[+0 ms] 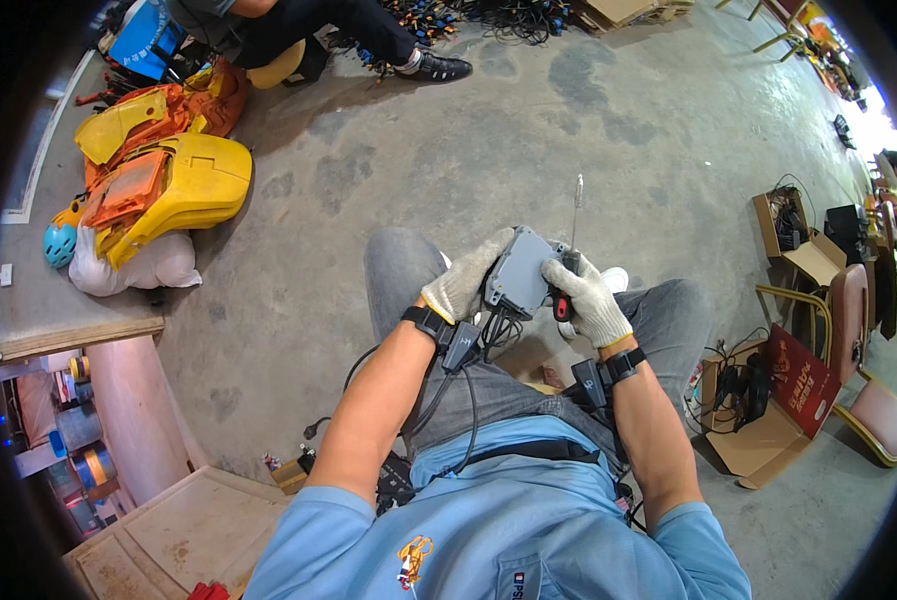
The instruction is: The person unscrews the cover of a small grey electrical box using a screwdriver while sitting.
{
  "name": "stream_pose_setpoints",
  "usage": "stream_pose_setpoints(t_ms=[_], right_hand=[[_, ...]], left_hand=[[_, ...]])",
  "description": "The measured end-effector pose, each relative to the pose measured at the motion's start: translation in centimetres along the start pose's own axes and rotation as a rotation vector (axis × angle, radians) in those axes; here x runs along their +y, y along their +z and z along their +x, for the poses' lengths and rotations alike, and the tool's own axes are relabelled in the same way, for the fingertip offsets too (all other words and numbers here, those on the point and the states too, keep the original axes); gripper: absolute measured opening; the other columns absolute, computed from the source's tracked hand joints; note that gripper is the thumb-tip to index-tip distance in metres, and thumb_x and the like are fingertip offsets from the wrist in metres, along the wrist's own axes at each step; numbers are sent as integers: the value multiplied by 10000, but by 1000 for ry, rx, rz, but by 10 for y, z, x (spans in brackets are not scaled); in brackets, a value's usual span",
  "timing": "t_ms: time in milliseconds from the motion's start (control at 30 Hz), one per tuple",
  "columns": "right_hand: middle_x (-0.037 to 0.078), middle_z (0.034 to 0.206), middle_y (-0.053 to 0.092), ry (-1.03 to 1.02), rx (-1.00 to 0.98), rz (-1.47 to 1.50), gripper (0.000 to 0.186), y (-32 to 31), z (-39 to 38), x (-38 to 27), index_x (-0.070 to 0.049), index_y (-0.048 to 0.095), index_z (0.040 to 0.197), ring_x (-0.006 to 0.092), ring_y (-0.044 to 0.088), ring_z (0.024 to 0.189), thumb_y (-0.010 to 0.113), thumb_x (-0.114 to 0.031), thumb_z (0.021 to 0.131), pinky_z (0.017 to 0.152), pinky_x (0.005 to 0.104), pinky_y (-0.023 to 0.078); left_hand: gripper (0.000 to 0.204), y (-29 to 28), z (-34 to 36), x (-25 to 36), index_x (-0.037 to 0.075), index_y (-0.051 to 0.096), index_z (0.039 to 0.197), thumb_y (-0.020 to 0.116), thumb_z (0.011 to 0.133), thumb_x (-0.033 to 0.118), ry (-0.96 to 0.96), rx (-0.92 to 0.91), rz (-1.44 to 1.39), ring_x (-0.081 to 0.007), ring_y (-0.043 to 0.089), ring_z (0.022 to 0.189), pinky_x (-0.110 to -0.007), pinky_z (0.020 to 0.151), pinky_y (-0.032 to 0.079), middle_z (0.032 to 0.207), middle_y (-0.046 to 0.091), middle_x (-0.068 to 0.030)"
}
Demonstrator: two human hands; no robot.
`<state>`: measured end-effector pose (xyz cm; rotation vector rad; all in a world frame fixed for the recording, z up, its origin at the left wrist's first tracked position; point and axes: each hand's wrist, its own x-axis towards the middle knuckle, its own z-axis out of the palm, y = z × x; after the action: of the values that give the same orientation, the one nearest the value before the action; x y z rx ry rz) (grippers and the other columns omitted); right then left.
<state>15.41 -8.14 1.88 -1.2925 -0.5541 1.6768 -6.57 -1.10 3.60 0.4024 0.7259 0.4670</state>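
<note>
In front of my lap I hold a flat grey box [522, 270] with rounded corners, like an electronics housing. My gloved left hand [466, 277] grips its left side. Black cables [499, 330] hang from its lower end. A screwdriver [566, 302] with a red and black handle is held in my gloved right hand [594, 305], its thin shaft pointing away from me. The right thumb rests against the right edge of the box. Both wrists wear black straps with small dark modules. The fingers under the box are hidden.
Yellow and orange plastic shells [184, 180] are piled at the left. Open cardboard boxes [754, 445] with black cables and adapters stand at the right beside a chair [847, 325]. A co-worker's shoe [439, 68] and heaped cables [414, 20] are at the far side.
</note>
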Motion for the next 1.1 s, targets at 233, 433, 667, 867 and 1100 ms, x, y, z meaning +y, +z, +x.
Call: stream_pose_setpoints(t_ms=[233,433,667,867,1100], right_hand=[[35,1017,697,31,120,57,309,-5,-4,-12,-27,693,1207,136,668,882,831,-159,964,794,304,582],[6,954,674,4,216,-48,298,-25,-1,-17,3,711,1211,110,634,822,801,-149,970,759,278,567],[53,930,732,-79,429,-189,351,-52,9,-10,38,735,1209,130,683,751,824,-163,935,674,287,579],[41,885,690,-33,507,135,181,-53,13,-10,-24,711,987,170,675,720,820,-169,985,670,336,630],[70,951,705,98,257,243,205,-9,-4,7,-11,682,1124,188,709,749,782,-152,1015,673,350,631]], left_hand=[[630,-11,5,-9,15,639,1470,615,1117,536,-43,26,79,-183,724,1137,-326,944,619,1303,738,-122],[643,-16,12,-10,-28,561,1527,727,1069,390,6,93,403,-249,677,1252,-388,1109,539,1433,660,-165],[314,-23,15,-5,3,770,1214,695,1080,277,150,-8,181,-219,759,1030,-370,998,610,1077,774,-91],[404,-5,7,-9,-9,746,1276,703,1084,344,-166,-123,324,-228,755,1071,-363,968,627,1188,768,-119],[653,-12,17,-15,-134,671,1340,802,1022,421,-197,134,621,-263,727,1180,-393,1049,612,1293,742,-184]])
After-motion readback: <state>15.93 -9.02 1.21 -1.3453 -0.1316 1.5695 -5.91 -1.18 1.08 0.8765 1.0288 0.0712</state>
